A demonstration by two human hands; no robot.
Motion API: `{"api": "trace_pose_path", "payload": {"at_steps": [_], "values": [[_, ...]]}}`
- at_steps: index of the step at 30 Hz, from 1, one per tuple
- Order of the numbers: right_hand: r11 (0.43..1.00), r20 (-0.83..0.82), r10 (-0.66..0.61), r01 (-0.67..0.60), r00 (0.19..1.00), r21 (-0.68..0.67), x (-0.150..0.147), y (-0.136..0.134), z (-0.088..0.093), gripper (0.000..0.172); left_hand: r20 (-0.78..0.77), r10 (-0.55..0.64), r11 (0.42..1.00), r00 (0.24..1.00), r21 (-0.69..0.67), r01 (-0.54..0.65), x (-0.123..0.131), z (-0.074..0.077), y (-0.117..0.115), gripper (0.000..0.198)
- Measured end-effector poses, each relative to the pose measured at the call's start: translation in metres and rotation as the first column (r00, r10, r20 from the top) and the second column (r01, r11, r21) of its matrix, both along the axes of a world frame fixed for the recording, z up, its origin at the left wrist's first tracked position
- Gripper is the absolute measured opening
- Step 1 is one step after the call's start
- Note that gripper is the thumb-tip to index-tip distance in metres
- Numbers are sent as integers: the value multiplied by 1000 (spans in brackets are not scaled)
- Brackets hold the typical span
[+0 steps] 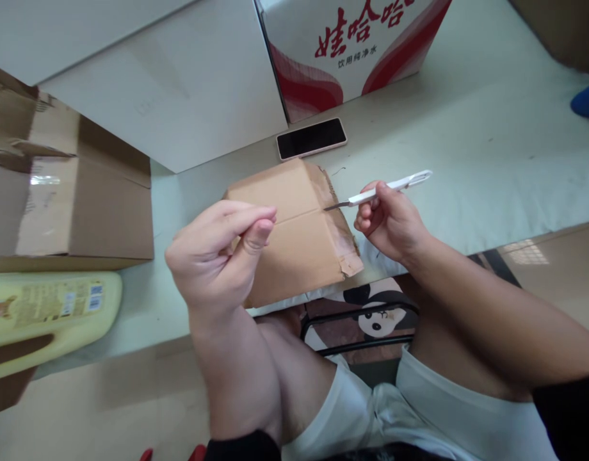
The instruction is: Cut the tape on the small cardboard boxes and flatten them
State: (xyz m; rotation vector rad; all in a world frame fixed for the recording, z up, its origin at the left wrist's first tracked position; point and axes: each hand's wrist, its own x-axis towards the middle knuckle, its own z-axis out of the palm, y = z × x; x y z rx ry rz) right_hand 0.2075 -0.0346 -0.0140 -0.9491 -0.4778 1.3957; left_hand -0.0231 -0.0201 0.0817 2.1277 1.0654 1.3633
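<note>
A small brown cardboard box (299, 250) lies on the pale green table cover in front of me, with a seam across its top and torn, ragged cardboard along its right side. My right hand (390, 221) grips a white utility knife (388, 189), its thin blade pointing left at the right end of the seam. Whether the blade touches the cardboard I cannot tell. Over the left part of the box is my left hand (222, 250), thumb and fingertips pinched together. Anything between those fingertips is too small to make out.
A phone (312, 139) lies behind the box, before a white-and-red carton (352, 57) and a large white box (179, 89). To the left are an open cardboard box (109, 192) and a yellow jug (102, 314). Something blue (587, 100) is at the right edge.
</note>
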Motion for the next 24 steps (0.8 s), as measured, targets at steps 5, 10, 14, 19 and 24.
{"api": "trace_pose_path", "payload": {"at_steps": [5,10,14,19,24], "values": [[1000,-2,13,-13,1000,12,1,0,0,49,57,-77,996,995,52,74,2,-5,3,19],[999,-29,4,-5,1000,-45,0,0,3,53,338,-137,990,931,79,117,7,-7,11,47],[998,-45,1,-3,999,-65,1,0,5,53,450,-122,989,884,-23,148,7,-3,12,38],[998,-35,9,-11,999,-61,1,0,6,53,370,-130,991,920,36,126,4,-5,8,21],[998,-38,7,-10,999,-67,0,0,6,55,195,-159,984,968,114,139,2,-5,7,8]]}}
